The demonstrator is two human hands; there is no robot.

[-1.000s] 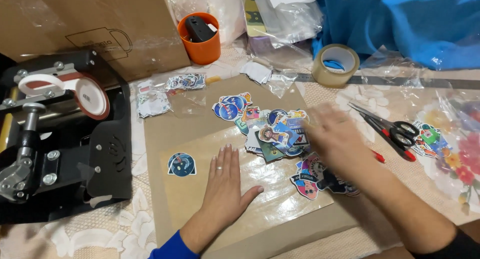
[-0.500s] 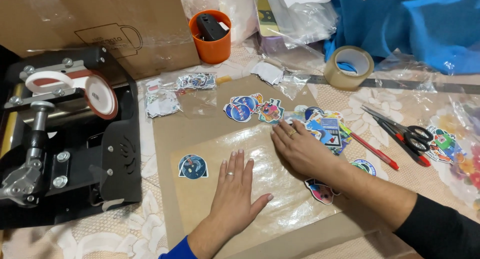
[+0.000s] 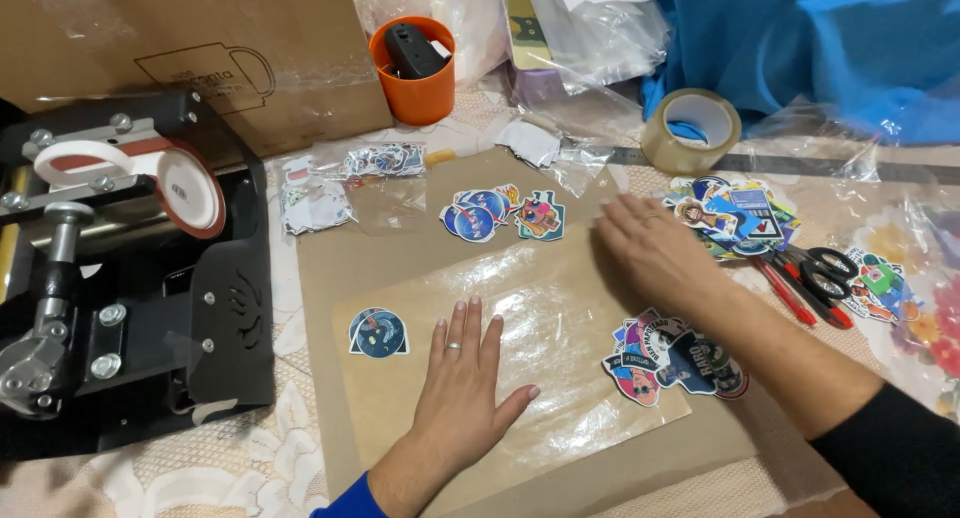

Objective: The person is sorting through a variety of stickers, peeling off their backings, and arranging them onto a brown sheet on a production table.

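My left hand (image 3: 463, 383) lies flat, fingers apart, on a clear plastic sheet (image 3: 545, 308) spread over brown kraft paper (image 3: 400, 268). My right hand (image 3: 650, 248) rests palm down at the sheet's right edge, touching a pile of colourful stickers (image 3: 735, 213). A round blue sticker (image 3: 379, 333) lies alone on the paper left of my left hand. Three stickers (image 3: 500, 216) sit near the paper's top. Another sticker heap (image 3: 670, 358) lies under my right forearm.
A black mug heat press (image 3: 120, 278) with a white mug stands at left. An orange cup (image 3: 412, 73), a tape roll (image 3: 692, 128), red-handled scissors (image 3: 810, 278), a cardboard box (image 3: 200, 48), bagged stickers (image 3: 350, 183) and blue fabric (image 3: 830, 48) surround the paper.
My right hand swept leftward, then back to the right, spreading the stickers into separate piles. My left hand stayed flat on the plastic sheet.
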